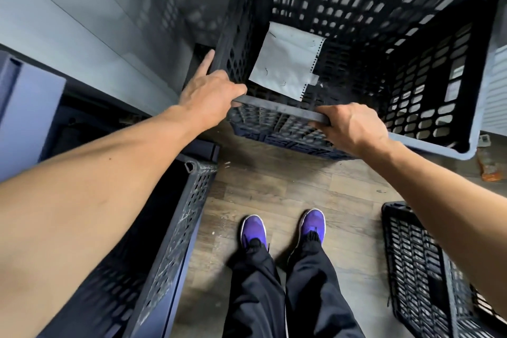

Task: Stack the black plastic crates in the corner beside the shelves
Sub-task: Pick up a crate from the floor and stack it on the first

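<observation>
Head view, looking steeply down. Tall black perforated plastic crate [370, 44] up ahead, set close against the grey wall panel [82, 22], near rim gripped by both hands. Left hand [211, 96] at the near-left corner, fingers [238, 90] hooked over the rim, index finger laid straight along the crate's left side, probably to steer that side along the wall. Right hand [354, 126] wrapped shut over the same rim further right, thumb tucked beneath. Spaced grip likely for keeping the crate square while settling it. Crate's base appears nested on another lattice below, above the wood-look floor [274, 186]; judged as seating onto the stack, not certain. White sheet of paper with torn perforated edge [285, 60] lying loose on the crate's floor. Second black perforated crate [170, 228] low at left, scuffed, just beside the left forearm. Third black lattice crate [419, 269] on the floor at right, apart, probably awaiting its turn. Purple shoes [282, 230] planted just short of the held crate. White slatted panel [493, 90] at far right edge; shelves not clearly made out.
</observation>
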### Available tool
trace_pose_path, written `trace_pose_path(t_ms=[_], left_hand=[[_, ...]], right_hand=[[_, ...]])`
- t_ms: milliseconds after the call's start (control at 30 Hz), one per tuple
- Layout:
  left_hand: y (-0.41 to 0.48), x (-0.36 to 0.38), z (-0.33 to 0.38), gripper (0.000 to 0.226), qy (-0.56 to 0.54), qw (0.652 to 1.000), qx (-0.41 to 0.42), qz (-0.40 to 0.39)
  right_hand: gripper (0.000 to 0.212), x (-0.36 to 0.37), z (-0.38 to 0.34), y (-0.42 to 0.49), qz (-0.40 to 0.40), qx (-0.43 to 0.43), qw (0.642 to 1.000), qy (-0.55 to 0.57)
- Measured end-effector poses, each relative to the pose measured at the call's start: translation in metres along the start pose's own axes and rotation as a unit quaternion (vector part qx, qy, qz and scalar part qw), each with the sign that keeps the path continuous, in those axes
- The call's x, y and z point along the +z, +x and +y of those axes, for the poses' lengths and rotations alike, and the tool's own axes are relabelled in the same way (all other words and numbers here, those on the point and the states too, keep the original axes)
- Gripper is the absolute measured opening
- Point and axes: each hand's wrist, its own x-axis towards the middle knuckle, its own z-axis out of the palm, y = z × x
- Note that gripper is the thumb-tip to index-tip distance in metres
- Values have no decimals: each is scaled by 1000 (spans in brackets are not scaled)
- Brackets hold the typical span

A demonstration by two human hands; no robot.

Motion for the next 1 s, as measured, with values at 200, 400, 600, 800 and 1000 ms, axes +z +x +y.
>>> trace_pose_path(t_ms=[200, 400, 600, 800, 1000], left_hand=[[-6, 11, 5, 24, -70, 997, 10, -14], [-9, 1, 9, 22, -128, 991, -9, -29], [-15, 4, 11, 24, -121, 993, 11, -15], [-10, -1, 13, 21, -82, 996, 20, -39], [-14, -1, 27, 35, 3, 1000, -9, -24]], right_hand=[[26, 10, 4, -9, 1, 8, 1000, 7], [24, 6, 3, -8, -13, -1, 1000, 4], [28, 14, 4, -14, 4, -1, 1000, -16], [25, 7, 1, -9, -23, 14, 1000, 12], [38, 5, 10, -19, -40, 13, 999, 28]])
